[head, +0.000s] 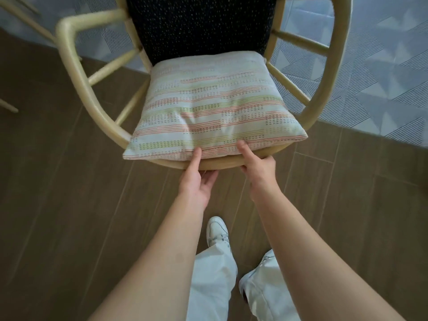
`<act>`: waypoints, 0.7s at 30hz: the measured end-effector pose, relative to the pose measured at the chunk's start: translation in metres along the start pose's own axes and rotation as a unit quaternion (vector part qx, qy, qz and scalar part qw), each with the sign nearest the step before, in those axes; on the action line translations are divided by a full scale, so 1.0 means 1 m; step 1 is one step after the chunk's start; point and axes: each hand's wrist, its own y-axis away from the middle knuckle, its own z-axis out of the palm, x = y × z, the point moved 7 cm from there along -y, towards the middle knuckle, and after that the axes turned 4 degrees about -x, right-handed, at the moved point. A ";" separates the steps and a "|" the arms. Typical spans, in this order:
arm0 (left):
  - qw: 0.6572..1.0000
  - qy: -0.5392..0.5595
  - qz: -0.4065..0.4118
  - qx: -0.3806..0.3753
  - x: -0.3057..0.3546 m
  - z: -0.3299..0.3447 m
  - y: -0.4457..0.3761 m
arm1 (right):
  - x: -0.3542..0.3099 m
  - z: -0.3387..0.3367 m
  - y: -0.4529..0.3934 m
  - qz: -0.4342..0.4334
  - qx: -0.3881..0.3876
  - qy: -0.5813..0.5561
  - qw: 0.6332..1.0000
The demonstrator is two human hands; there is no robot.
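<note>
Floor: brown wood-look planks [58, 193], with blue-grey patterned tiling [370, 77] beyond.

Pale round-armed wooden chair [76, 72], with a dark speckled back pad [199, 26] upright at the rear.

Striped square fabric cushion [215, 107] lies flat on the seat. Its back edge meets the pad and its front corners overhang the rim.

Left hand [196, 181] and right hand [259, 170] are at the front edge. Thumbs press on the cushion top and fingers tuck under the seat rim, pinching the cushion to the seat.

Judgement: cushion placed and roughly square. Remaining: minor straightening, then release.
</note>
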 end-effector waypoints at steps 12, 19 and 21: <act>0.992 -0.101 0.061 -0.047 0.139 0.093 0.040 | -0.138 0.078 0.002 -0.069 0.007 0.027 0.997; 0.989 -0.108 0.090 -0.051 0.173 0.126 0.047 | -0.177 0.098 0.001 -0.098 0.018 0.004 0.995; 0.988 -0.111 0.100 -0.046 0.184 0.136 0.047 | -0.189 0.108 0.000 -0.105 0.010 -0.007 0.994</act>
